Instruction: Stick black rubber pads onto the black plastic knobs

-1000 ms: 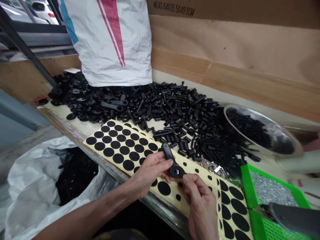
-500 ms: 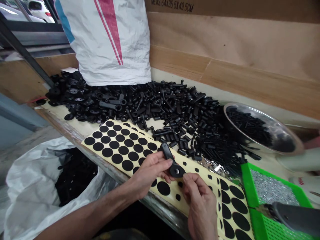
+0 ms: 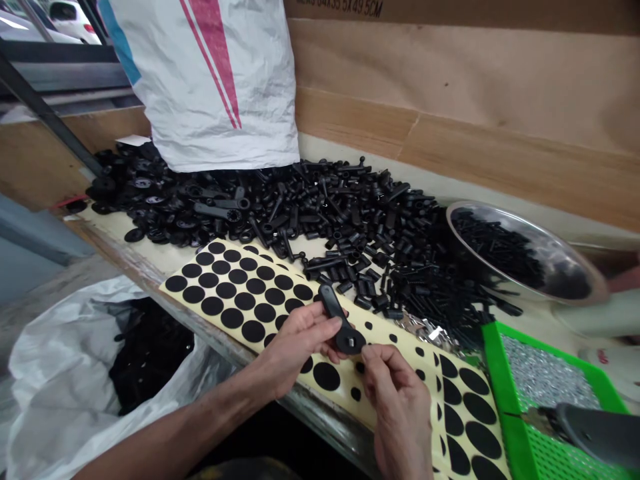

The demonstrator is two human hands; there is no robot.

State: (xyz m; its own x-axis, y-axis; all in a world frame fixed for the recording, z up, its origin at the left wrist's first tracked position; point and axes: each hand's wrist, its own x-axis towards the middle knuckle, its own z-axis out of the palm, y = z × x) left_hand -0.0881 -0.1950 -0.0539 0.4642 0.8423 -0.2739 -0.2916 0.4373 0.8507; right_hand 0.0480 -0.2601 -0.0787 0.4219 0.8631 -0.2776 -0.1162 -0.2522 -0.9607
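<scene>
Head view: a white sack [image 3: 60, 373] of black parts sits at far left. Over a sheet of round stickers [image 3: 225, 293], the left hand [image 3: 300, 343] grips a black lever [image 3: 336, 317]. The right hand [image 3: 400, 413] is close beside it, fingertips [image 3: 369, 355] at the lever's round end, perhaps touching. Loose black parts [image 3: 350, 227], a steel bowl [image 3: 520, 250] and a green tray [image 3: 493, 353] lie beyond.

The carton [image 3: 340, 8] bears the print "64X35.5X49.5CM" (its letters clipped by the frame's top edge).

Black plastic clamp lever [image 3: 336, 317], hub end down
</scene>
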